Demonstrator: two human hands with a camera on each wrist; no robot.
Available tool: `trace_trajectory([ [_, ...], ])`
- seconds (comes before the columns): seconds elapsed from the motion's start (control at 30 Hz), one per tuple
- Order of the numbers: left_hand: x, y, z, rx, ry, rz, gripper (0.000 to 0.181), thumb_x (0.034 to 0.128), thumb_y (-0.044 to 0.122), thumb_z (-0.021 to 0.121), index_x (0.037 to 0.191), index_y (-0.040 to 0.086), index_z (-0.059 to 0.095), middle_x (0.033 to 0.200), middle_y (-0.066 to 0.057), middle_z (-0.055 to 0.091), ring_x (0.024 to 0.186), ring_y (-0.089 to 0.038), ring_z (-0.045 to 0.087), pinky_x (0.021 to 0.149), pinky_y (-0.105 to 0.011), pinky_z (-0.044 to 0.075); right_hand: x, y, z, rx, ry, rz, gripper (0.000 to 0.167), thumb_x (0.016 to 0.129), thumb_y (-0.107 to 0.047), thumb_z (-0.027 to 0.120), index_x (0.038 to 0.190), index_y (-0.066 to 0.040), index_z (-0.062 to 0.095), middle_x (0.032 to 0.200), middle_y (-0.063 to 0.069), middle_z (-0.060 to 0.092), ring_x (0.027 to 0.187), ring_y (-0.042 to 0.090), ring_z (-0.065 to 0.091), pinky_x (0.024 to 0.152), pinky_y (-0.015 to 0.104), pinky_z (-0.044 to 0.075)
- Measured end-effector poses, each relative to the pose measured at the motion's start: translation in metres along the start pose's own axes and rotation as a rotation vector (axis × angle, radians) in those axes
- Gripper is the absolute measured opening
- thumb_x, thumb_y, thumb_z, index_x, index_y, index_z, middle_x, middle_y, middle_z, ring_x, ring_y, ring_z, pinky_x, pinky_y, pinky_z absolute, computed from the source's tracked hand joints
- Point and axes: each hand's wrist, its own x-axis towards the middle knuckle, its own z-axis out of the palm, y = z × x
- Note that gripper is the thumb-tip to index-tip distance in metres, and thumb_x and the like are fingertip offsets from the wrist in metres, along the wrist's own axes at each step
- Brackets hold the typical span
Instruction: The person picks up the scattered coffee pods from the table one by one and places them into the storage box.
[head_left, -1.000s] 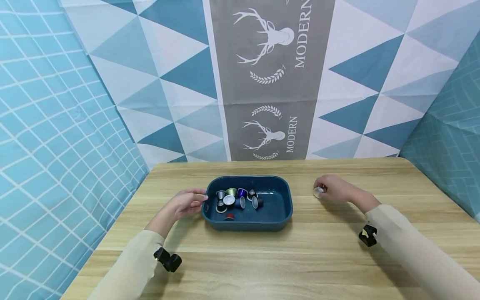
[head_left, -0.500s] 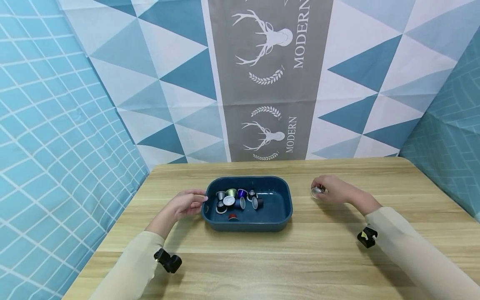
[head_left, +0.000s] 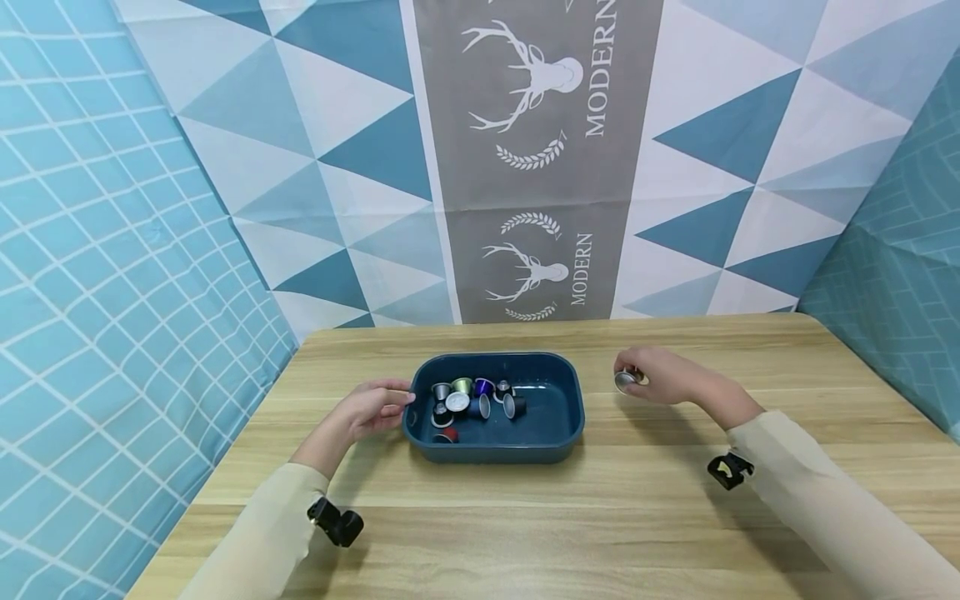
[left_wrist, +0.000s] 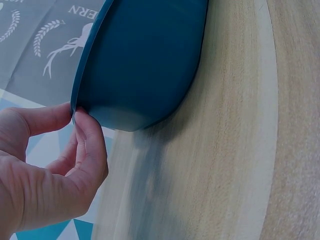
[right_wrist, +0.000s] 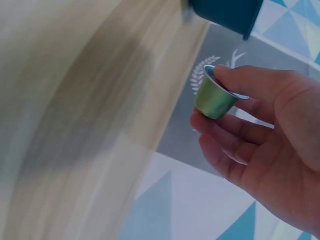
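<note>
My left hand pinches the left rim of a dark blue plastic bin between thumb and fingers; the left wrist view shows the grip on the bin's edge. To the bin's right, my right hand holds a coffee capsule, its silvery lid towards the head camera. In the right wrist view this capsule has a light green body, with the thumb over its lid and fingertips under its base. Inside the bin lie several capsules, including a red one, a purple one and a green one.
The bin stands on a wooden table, with bare wood between it and my right hand. A patterned cloth hangs behind the table's far edge. Blue cloths hang at the left and right.
My right hand, holding the capsule, has shifted slightly left and lifted a little. In the bin the red capsule has rolled, first right, then left. My left hand stays at the rim.
</note>
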Motion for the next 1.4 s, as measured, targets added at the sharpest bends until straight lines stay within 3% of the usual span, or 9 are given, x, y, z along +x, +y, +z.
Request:
trace_trajectory([
  [0.47, 0.001, -0.001, 0.002, 0.004, -0.008, 0.002, 0.046, 0.0938, 0.008, 0.057, 0.136, -0.002, 0.041, 0.074, 0.008, 0.063, 0.060, 0.000, 0.058, 0.060, -0.015, 0.051, 0.008, -0.020, -0.015, 0.022, 0.017, -0.054, 0.009, 0.085, -0.001, 0.067, 0.091, -0.004, 0.063, 0.083, 0.002, 0.061, 0.073, 0.009, 0.051, 0.064, 0.025, 0.047],
  [0.7, 0.000, 0.002, 0.003, 0.009, -0.025, 0.010, 0.048, 0.0936, 0.008, 0.057, 0.137, -0.003, 0.040, 0.072, 0.009, 0.061, 0.057, 0.001, 0.053, 0.060, -0.015, 0.050, 0.018, -0.032, -0.022, 0.006, -0.004, -0.034, 0.011, 0.086, -0.002, 0.067, 0.096, -0.003, 0.063, 0.087, 0.004, 0.063, 0.078, 0.011, 0.056, 0.070, 0.030, 0.051],
  [1.07, -0.001, 0.002, 0.003, 0.009, 0.007, -0.004, 0.046, 0.0933, 0.008, 0.057, 0.136, -0.002, 0.042, 0.072, 0.008, 0.059, 0.057, 0.000, 0.051, 0.060, -0.015, 0.050, 0.048, -0.056, -0.026, -0.012, -0.104, -0.023, 0.007, 0.088, -0.007, 0.066, 0.096, -0.007, 0.064, 0.086, 0.002, 0.061, 0.079, 0.018, 0.055, 0.070, 0.028, 0.047],
  [1.4, -0.002, 0.001, 0.002, 0.010, -0.001, -0.002, 0.047, 0.0935, 0.008, 0.057, 0.136, -0.002, 0.042, 0.074, 0.008, 0.061, 0.059, 0.001, 0.054, 0.061, -0.015, 0.051, 0.072, -0.075, -0.025, -0.038, -0.137, -0.098, 0.011, 0.085, -0.008, 0.069, 0.093, -0.003, 0.064, 0.081, 0.004, 0.061, 0.070, 0.012, 0.047, 0.066, 0.026, 0.043],
])
